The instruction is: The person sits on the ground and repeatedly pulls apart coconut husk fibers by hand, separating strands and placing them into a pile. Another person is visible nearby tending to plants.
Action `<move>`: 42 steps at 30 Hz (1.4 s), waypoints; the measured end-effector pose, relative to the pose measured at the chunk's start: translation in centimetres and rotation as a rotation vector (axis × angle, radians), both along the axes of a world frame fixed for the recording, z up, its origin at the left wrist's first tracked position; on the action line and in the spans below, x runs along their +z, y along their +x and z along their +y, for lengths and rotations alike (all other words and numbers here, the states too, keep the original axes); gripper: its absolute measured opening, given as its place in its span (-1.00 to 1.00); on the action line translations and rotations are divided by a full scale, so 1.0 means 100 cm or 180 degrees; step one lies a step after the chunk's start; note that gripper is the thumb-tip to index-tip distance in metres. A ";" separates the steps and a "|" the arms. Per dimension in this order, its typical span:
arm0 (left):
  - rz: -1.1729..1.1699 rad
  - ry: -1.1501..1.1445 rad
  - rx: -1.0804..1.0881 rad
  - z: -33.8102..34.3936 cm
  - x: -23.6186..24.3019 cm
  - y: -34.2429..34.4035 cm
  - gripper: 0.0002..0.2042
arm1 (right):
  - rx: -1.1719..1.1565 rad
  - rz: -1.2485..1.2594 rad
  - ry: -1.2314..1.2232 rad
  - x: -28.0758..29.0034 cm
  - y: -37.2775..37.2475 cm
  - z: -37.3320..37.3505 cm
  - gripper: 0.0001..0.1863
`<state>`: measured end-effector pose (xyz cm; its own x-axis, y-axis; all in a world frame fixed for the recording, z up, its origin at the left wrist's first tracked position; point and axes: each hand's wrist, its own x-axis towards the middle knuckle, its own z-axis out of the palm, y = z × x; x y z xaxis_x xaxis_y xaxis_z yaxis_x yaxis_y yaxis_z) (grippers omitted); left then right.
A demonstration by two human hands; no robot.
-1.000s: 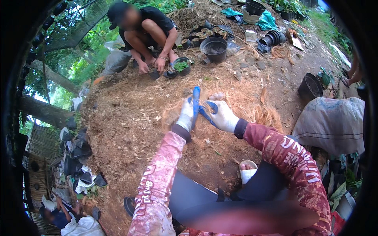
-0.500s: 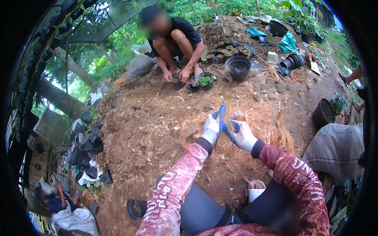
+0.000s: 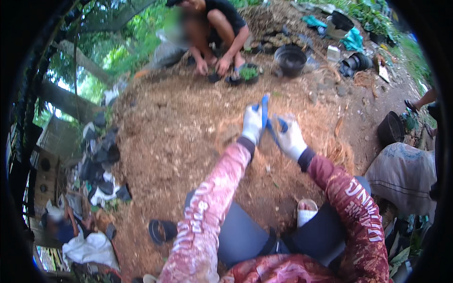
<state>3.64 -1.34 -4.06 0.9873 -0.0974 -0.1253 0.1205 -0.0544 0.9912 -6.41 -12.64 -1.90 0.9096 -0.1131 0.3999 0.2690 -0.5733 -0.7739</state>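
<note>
Both my hands wear white gloves with blue palms and fingers, and they are held close together over the ground in front of my knees. My left hand [image 3: 253, 121] is closed, its blue fingers pressed together and pointing up and away. Just to its right, my right hand [image 3: 291, 139] is closed too, thumb and fingers pinched toward the left hand. A thin tuft of brown coconut fibre seems to run between them, though it is blurred against the ground. Under and behind the hands spreads a loose pile of orange-brown coconut fibre [image 3: 340, 153].
Opposite me, a person [image 3: 226, 28] crouches, hands at a small black pot [image 3: 214, 77]. Beside it are a pot of green seedlings [image 3: 248, 73] and a large black pot [image 3: 290, 60]. A woven sack [image 3: 403, 177] stands right; a black pot [image 3: 162, 231] lies near my left knee.
My view has tilted and shifted, so my hands appear higher in the picture. The right hand has turned slightly and drawn a little down from the left. Both stay closed.
</note>
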 end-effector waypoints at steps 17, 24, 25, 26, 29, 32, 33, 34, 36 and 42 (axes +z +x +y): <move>0.0289 -0.0505 -0.0014 0.016 -0.019 0.006 -0.71 | 0.0440 0.0356 -0.0238 0.011 -0.008 0.007 -0.84; -0.0004 -0.0080 0.0045 0.015 -0.061 0.034 -0.79 | 0.0430 0.0189 -0.0604 -0.005 -0.007 0.003 -0.82; -0.0119 0.0156 0.0057 0.014 -0.067 0.034 -0.79 | 0.0436 0.0159 -0.0673 -0.006 -0.006 0.001 -0.82; -0.0230 0.0394 0.0072 0.014 -0.071 0.035 -0.79 | 0.0473 0.0250 -0.0783 -0.007 -0.005 0.001 -0.81; -0.0077 0.0125 0.0117 0.018 -0.069 0.036 -0.73 | 0.0569 0.0076 -0.0680 -0.004 -0.011 0.002 -0.80; 0.0740 -0.1405 0.0044 0.048 -0.040 0.040 -0.67 | 0.1184 0.0014 -0.0705 -0.002 -0.028 0.009 -0.75; 0.1074 -0.1684 0.0027 0.064 -0.028 0.039 -0.64 | 0.1350 0.0022 -0.1203 -0.003 -0.035 0.011 -0.72; 0.1342 -0.2079 -0.0039 0.077 -0.017 0.040 -0.62 | 0.1662 -0.0045 -0.1658 -0.004 -0.037 0.012 -0.70; 0.1023 -0.2175 -0.0171 0.087 -0.006 0.034 -0.32 | 0.1483 0.0347 -0.1710 -0.007 -0.041 0.012 -0.66; 0.0307 -0.0822 0.0310 0.041 -0.038 0.061 -0.57 | 0.0868 0.0127 -0.1778 -0.012 -0.006 -0.003 -0.61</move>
<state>9.70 2.81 -7.90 0.9783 -0.0437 -0.2026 0.2072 0.2146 0.9545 -6.97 -12.92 -3.09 0.8917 0.3418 0.2967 0.4398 -0.8093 -0.3894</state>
